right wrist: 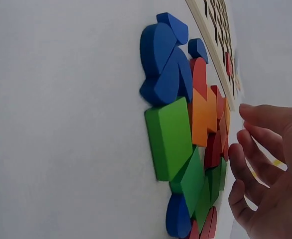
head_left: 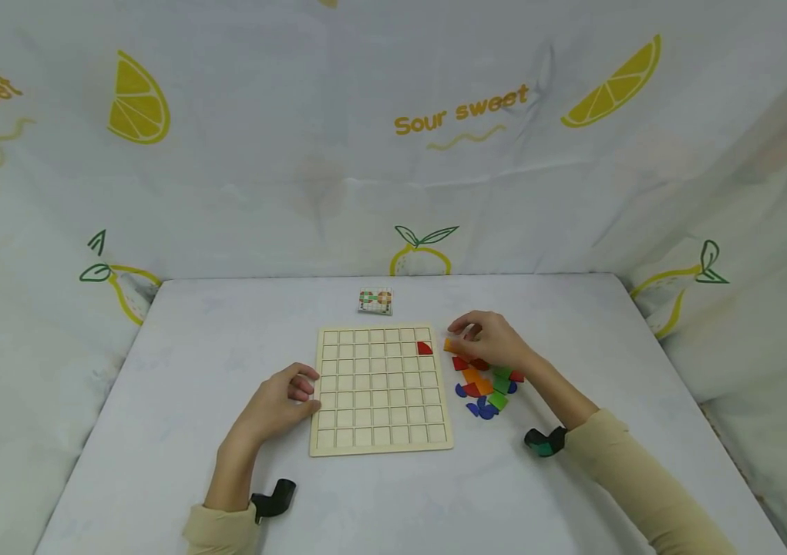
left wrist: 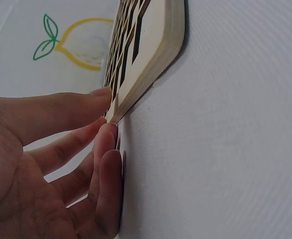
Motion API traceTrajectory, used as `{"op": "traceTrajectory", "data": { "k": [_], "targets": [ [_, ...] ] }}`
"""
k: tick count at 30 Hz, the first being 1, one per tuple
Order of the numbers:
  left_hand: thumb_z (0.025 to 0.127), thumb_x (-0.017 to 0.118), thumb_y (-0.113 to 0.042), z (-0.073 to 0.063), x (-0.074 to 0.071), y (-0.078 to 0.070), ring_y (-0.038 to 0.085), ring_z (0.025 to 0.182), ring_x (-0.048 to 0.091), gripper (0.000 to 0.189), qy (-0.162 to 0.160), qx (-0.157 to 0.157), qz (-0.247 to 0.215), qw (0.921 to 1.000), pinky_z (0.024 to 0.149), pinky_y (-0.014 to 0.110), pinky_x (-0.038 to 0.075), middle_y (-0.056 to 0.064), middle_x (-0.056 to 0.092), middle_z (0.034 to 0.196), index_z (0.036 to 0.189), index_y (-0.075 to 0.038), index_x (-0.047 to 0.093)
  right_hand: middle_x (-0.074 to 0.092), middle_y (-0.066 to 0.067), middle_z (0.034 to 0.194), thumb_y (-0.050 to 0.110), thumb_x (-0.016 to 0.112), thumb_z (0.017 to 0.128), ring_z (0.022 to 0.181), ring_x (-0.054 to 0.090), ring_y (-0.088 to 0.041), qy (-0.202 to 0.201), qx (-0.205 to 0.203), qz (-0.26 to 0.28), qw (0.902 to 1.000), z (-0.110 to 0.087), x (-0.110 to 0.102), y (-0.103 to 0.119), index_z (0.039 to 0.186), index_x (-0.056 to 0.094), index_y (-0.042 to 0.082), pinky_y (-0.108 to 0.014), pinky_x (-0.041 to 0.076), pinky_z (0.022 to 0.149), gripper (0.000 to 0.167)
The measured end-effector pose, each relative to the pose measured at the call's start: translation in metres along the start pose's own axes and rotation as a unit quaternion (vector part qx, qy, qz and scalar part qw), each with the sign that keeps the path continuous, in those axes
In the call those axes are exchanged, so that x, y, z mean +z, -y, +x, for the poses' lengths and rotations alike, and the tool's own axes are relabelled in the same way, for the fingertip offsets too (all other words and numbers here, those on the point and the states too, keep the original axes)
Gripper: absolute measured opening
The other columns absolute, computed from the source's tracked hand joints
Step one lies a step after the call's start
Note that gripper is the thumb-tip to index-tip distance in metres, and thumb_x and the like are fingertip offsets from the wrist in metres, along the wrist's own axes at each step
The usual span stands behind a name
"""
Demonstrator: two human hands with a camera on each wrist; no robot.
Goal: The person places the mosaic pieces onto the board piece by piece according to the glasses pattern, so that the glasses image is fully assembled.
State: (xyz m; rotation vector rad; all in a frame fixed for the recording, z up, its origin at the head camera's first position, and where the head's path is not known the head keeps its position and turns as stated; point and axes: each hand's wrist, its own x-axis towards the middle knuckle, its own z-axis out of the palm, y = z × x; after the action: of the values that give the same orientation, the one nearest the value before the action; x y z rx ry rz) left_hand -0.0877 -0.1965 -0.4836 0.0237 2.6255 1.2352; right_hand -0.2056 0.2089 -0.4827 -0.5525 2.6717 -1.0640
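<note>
A pale wooden grid board (head_left: 381, 451) lies flat on the table. One red quarter-round block (head_left: 424, 348) sits in a cell near its upper right corner. My left hand (head_left: 275, 401) rests at the board's left edge; its thumb and fingertips touch the rim, as the left wrist view also shows. Over the far end of a pile of coloured blocks is my right hand (head_left: 493, 339), fingers bent and apart. An orange block (head_left: 448, 344) lies by its thumb, and no block shows between the fingers. The pile includes green blocks (right wrist: 171, 139) and blue blocks (right wrist: 158, 50).
Behind the board lies a small stack of printed pattern cards (head_left: 375, 301). Black wrist devices (head_left: 274, 499) are worn on both forearms. A white cloth (head_left: 282, 185) with lemon prints hangs behind the table.
</note>
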Motion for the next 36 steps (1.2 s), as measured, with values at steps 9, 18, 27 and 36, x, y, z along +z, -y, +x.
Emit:
{"op": "traceTrajectory", "data": {
  "k": [9, 18, 27, 36],
  "targets": [
    [0.09, 0.083, -0.009, 0.001, 0.001, 0.0, 0.013, 0.092, 0.065, 0.038, -0.002, 0.001, -0.002, 1.0, 0.083, 0.026, 0.051, 0.007, 0.071, 0.105, 0.125, -0.006, 0.069, 0.078, -0.013, 0.112, 0.024, 0.088, 0.091, 0.086, 0.063, -0.018, 0.012, -0.013, -0.006, 0.9998, 0.001, 0.001, -0.012, 0.12, 0.078, 0.004, -0.02, 0.054, 0.07, 0.036],
    [0.089, 0.084, -0.01, -0.001, 0.0, -0.001, 0.013, 0.093, 0.065, 0.04, 0.0, -0.001, -0.009, 1.0, 0.085, 0.031, 0.052, 0.007, 0.071, 0.106, 0.126, -0.006, 0.069, 0.078, -0.009, 0.103, 0.021, 0.091, 0.088, 0.081, 0.058, -0.017, 0.014, -0.027, -0.008, 0.9995, 0.004, 0.003, -0.013, 0.115, 0.08, 0.005, -0.021, 0.05, 0.069, 0.034],
    [0.09, 0.084, -0.01, 0.0, -0.001, -0.001, 0.013, 0.093, 0.065, 0.04, 0.001, -0.011, -0.013, 0.9999, 0.085, 0.031, 0.051, 0.006, 0.071, 0.106, 0.126, -0.008, 0.069, 0.074, -0.007, 0.097, 0.022, 0.089, 0.09, 0.079, 0.054, -0.017, 0.018, -0.018, -0.013, 0.9996, 0.003, 0.004, -0.014, 0.116, 0.08, 0.005, -0.021, 0.045, 0.064, 0.033],
    [0.09, 0.082, -0.009, 0.001, 0.0, -0.001, 0.014, 0.092, 0.064, 0.038, -0.001, -0.018, -0.011, 0.9998, 0.084, 0.03, 0.05, 0.006, 0.07, 0.104, 0.126, -0.007, 0.069, 0.073, -0.005, 0.092, 0.024, 0.09, 0.089, 0.075, 0.055, -0.017, 0.005, -0.027, 0.007, 0.9996, 0.005, 0.005, -0.013, 0.118, 0.081, 0.007, -0.021, 0.045, 0.061, 0.034]
  ]
}}
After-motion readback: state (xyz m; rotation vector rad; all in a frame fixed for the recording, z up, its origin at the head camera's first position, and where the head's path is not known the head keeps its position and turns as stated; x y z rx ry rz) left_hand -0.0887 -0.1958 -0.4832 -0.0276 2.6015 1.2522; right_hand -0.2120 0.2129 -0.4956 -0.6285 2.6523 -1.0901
